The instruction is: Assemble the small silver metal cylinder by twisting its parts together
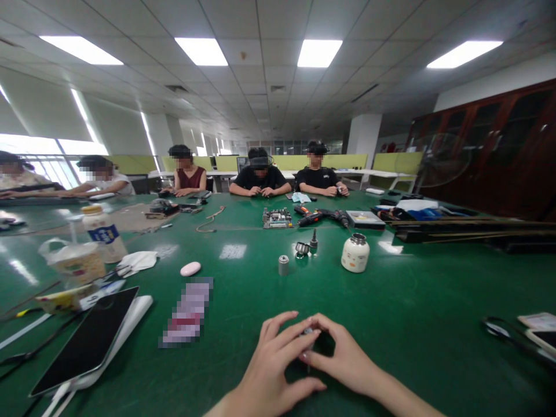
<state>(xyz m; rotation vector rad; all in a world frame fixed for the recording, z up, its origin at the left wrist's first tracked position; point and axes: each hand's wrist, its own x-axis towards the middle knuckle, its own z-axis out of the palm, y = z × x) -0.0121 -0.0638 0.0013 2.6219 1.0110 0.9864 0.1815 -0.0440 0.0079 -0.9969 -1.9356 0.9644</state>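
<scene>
Near the front middle of the green table [373,324], my left hand [282,359] and my right hand [343,353] meet around a small metallic part [308,332]. The fingers of my right hand close on it from the right. My left hand arches over it from the left, fingertips against the part and thumb apart below. Most of the part is hidden by the fingers. Beyond the hands stand a small grey cylinder [284,265], a metal cap piece [301,249], a dark pointed fitting [313,239] and a cream jar [355,253] with an open metal neck.
A tablet [89,341], cables, a drink bottle [104,234], a bagged cup [78,263] and a pink oval object [190,269] lie left. Farther back are a circuit board [277,218] and power drills [310,218]. Several people sit across the table. A phone [545,339] lies right.
</scene>
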